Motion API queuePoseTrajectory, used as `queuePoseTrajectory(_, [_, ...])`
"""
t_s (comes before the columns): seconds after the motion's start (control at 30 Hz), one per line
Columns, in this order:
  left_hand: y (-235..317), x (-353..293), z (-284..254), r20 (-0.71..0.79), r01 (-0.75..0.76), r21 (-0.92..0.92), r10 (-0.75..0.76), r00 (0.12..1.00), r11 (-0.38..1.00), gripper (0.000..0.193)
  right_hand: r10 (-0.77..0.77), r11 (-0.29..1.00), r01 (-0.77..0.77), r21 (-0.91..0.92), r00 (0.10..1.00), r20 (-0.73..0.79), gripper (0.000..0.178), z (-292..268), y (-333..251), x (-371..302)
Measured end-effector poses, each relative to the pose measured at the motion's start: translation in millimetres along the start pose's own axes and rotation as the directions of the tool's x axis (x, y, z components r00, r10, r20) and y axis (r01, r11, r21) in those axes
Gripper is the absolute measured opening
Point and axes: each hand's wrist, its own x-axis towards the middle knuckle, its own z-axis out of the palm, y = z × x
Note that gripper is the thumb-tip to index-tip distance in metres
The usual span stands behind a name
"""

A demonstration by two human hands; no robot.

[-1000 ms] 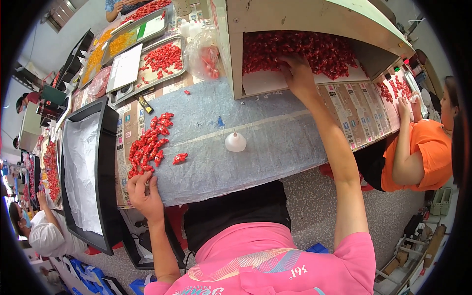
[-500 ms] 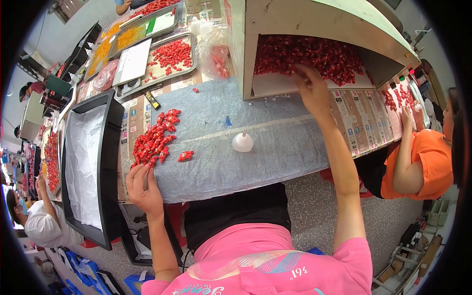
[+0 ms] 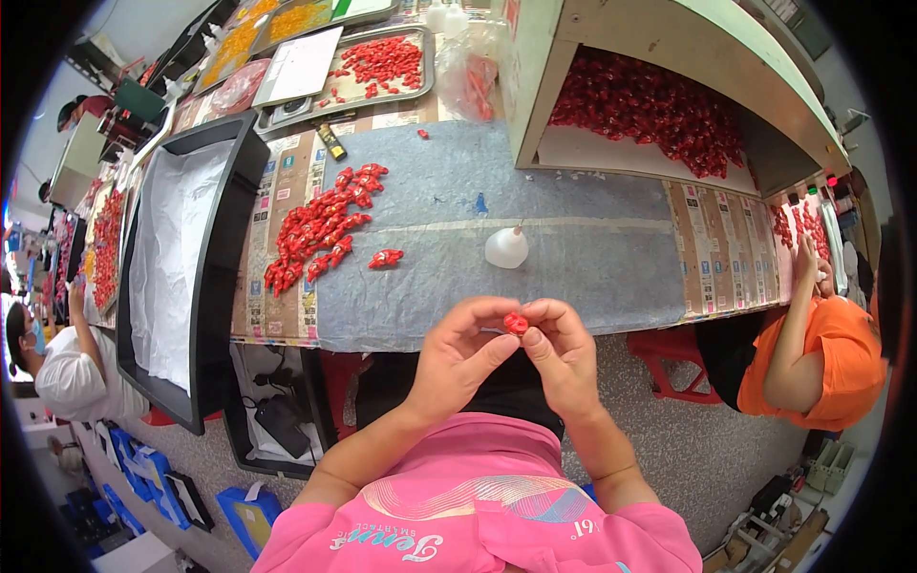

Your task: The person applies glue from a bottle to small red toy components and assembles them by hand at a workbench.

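Note:
A small red plastic piece (image 3: 516, 323) is pinched between both my hands, just over the table's front edge. My left hand (image 3: 461, 351) grips it with thumb and fingertips, and my right hand (image 3: 560, 353) holds its other side the same way. Beyond them on the grey-blue cloth stands a white squeeze bottle (image 3: 506, 247) with a thin tip. Over to the left lies a pile of red figure-like pieces (image 3: 320, 227), and one single red piece (image 3: 386, 259) sits apart beside it.
An open-fronted cabinet (image 3: 527, 105) at the right holds a heap of red pieces (image 3: 650, 110). A black tray (image 3: 224, 277) lined with white stands at the left. Metal trays (image 3: 427, 67) fill the back. A person in orange (image 3: 826, 358) sits to the right, another in white (image 3: 76, 382) to the left.
My right hand has come out of the cabinet and my left hand has left the pile. They now meet in front of me around a red piece. The view has shifted slightly.

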Motion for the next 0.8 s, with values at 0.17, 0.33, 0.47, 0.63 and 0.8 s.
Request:
queuePoseTrajectory(0.17, [-5.6, -3.4, -9.9, -0.053, -0.033, 0.01, 0.033, 0.998, 0.999, 0.024, -0.065, 0.983, 0.063, -0.175, 0.998, -0.004, 0.024, 0.6, 6.0, 1.4])
queuePoseTrajectory(0.33, [1.4, -10.8, -26.0, -0.141, 0.093, -0.07, -0.103, 0.985, 0.993, 0.021, -0.381, 0.585, 0.261, -0.768, 0.924, 0.024, 0.038, -12.3, -7.8, 44.1])
queuePoseTrajectory(0.47, [2.8, -9.1, -33.7, -0.16, 0.125, -0.104, -0.141, 0.977, 0.987, 0.021, -0.382, 0.557, 0.278, -0.783, 0.922, 0.056, 0.041, -5.4, -8.1, 76.1])
queuePoseTrajectory(0.63, [7.1, -5.5, -35.7, -0.123, 0.184, -0.206, -0.212, 0.969, 0.961, 0.024, -0.213, 0.736, 0.235, -0.635, 0.971, 0.113, 0.044, -21.4, 9.6, 81.5])
queuePoseTrajectory(0.8, [5.6, -7.9, -42.5, -0.096, 0.199, -0.199, -0.221, 0.97, 0.96, 0.027, -0.278, 0.77, 0.317, -0.554, 0.948, 0.157, 0.038, -18.8, -16.2, 50.6])
